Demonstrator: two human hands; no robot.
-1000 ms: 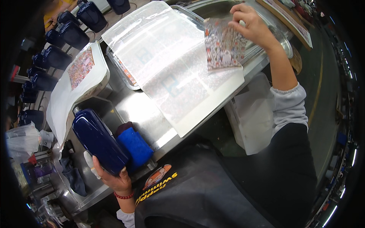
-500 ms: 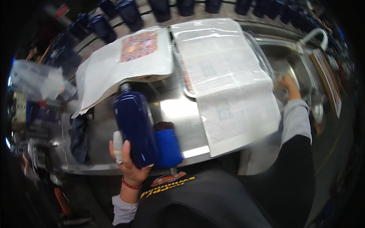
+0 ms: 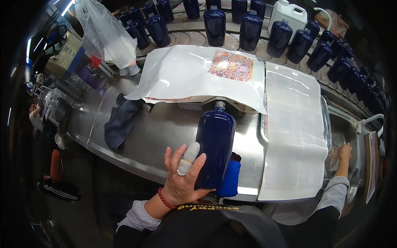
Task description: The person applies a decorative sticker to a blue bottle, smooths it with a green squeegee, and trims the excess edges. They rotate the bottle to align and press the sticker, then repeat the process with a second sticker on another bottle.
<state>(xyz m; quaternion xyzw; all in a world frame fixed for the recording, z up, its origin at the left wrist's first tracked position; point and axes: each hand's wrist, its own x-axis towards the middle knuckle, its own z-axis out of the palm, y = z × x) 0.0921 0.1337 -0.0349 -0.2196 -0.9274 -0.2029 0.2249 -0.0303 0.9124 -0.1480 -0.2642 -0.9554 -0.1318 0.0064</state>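
A glossy dark blue glass bottle (image 3: 215, 140) lies tilted, its clear neck pointing away from me under the edge of a white sheet. My left hand (image 3: 182, 173) grips its lower left side, thumb at the base, outer fingers spread; one finger wears a pale wrap. A folded blue cloth (image 3: 228, 180) sits against the bottle's right side. At the far right, my right hand (image 3: 345, 153) reaches into a steel sink (image 3: 347, 128), fingers bent near a thin, patterned, see-through thing (image 3: 331, 157). What those fingers hold, if anything, is too small to make out.
White sheets (image 3: 182, 66) with a colourful printed rectangle (image 3: 232, 66) and a pale sheet (image 3: 293, 132) lie over the steel table (image 3: 165, 128). A dark cloth (image 3: 122, 122) lies left. Blue bottles (image 3: 215, 27) and a white jug (image 3: 287, 16) stand behind; a faucet (image 3: 372, 119) rises right.
The view has swung left, so everything sits further right. My left hand's fingers have spread more along the bottle. My right hand remains at the sink.
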